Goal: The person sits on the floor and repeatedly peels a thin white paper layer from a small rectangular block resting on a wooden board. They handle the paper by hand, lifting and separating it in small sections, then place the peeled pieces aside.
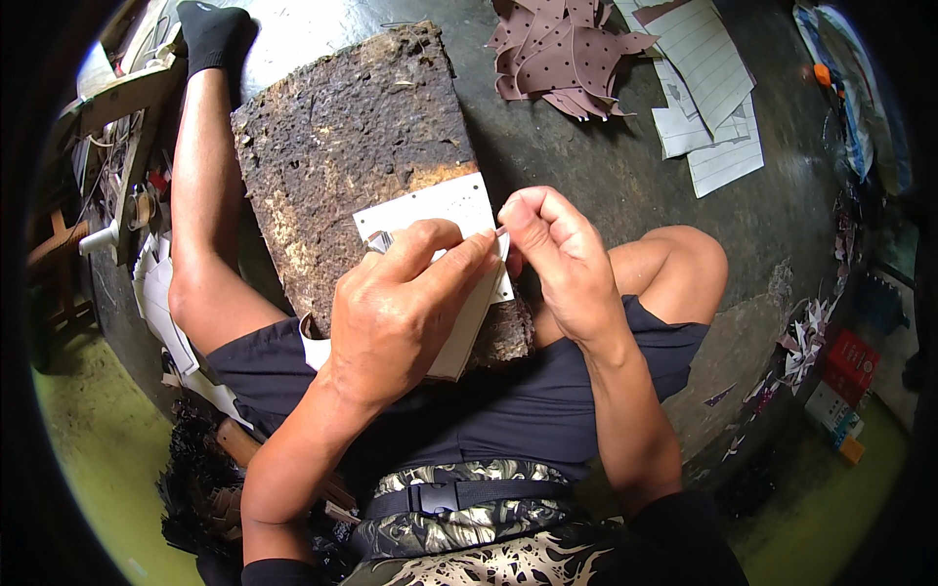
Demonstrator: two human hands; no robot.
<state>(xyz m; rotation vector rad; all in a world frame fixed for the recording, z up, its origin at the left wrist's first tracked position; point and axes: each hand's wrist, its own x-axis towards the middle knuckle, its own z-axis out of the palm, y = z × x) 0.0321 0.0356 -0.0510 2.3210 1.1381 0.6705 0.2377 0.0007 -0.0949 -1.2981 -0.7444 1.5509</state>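
A white sheet [430, 202] with small dark holes along its edges lies on the near right part of a rough, dark board [342, 146]. My left hand [396, 293] bends over it, index and middle fingers pressed together at its right edge. From under that hand juts a shiny metal piece [379, 241], mostly hidden, so its kind cannot be told. An off-white stack of sheets [461, 337] shows below the fingers. My right hand [562, 254] is closed in a pinch beside the left fingertips, on a small white piece [502, 231] at the sheet's edge.
Beyond the board lies a pile of mauve cut pieces [567, 54] with dark holes. Lined white papers [713, 122] overlap to its right. Scraps [806, 342] and a red box [850, 366] lie at far right. Black trimmings [195, 479] heap up near left. My legs flank the board.
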